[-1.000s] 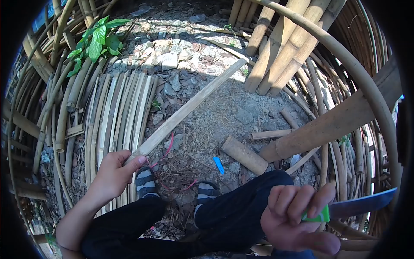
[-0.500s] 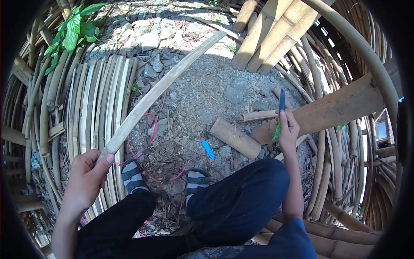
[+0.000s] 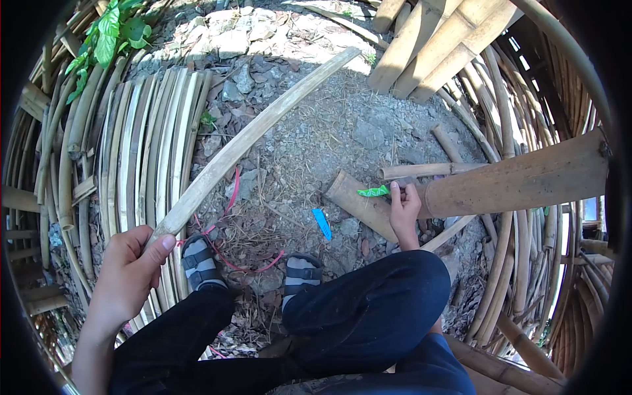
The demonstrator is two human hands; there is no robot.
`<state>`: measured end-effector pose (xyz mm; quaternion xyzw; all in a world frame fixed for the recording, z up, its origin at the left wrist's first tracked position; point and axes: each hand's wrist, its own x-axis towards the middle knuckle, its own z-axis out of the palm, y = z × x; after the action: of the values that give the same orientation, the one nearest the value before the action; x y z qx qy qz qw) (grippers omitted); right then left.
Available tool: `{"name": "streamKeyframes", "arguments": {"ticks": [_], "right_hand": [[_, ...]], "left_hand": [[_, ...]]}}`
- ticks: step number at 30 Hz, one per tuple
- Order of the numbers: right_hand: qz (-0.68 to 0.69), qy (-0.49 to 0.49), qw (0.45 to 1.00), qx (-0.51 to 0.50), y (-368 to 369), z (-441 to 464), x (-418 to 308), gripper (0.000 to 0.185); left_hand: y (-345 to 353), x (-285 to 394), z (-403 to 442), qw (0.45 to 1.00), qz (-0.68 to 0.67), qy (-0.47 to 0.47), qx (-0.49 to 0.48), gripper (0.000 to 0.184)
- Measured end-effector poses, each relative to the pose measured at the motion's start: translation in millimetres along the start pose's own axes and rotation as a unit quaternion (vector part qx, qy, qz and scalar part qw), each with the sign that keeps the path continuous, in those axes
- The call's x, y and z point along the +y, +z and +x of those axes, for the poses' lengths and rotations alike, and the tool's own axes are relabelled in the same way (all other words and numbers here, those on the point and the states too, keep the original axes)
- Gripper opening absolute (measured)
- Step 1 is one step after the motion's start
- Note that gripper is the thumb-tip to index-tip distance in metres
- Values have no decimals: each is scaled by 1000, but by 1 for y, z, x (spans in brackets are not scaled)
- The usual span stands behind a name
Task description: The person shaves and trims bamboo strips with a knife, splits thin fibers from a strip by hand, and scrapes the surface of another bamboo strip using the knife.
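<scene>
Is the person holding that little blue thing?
No, the blue piece lies on the ground, apart from both the left hand and the right hand.

Matt bamboo strip (image 3: 263,124), rough stony ground (image 3: 316,141)

Ground (image 3: 309,155) ahead is open; bamboo pole (image 3: 520,176) blocks right.

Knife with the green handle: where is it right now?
Just right of centre in the head view, the knife is in the right hand, seen against the short bamboo piece.
</scene>
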<state>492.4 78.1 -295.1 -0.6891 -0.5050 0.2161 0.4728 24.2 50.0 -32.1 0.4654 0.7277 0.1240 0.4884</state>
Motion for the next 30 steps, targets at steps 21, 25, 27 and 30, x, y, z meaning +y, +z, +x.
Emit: {"name": "streamKeyframes", "arguments": {"ticks": [21,25,27,30], "right_hand": [[-147,-205,962,-104,6,5,-20,15],[-140,-158,972,-103,6,7,-29,14],[-134,-128,979,-85,4,6,-33,13],[-129,-123,980,-91,4,5,-34,12]], "left_hand": [[2,7,-7,1000,14,9,10,42],[0,6,-8,1000,5,13,5,41],[1,9,-10,1000,7,13,4,41],[-1,9,-11,1000,20,17,-1,41]]}}
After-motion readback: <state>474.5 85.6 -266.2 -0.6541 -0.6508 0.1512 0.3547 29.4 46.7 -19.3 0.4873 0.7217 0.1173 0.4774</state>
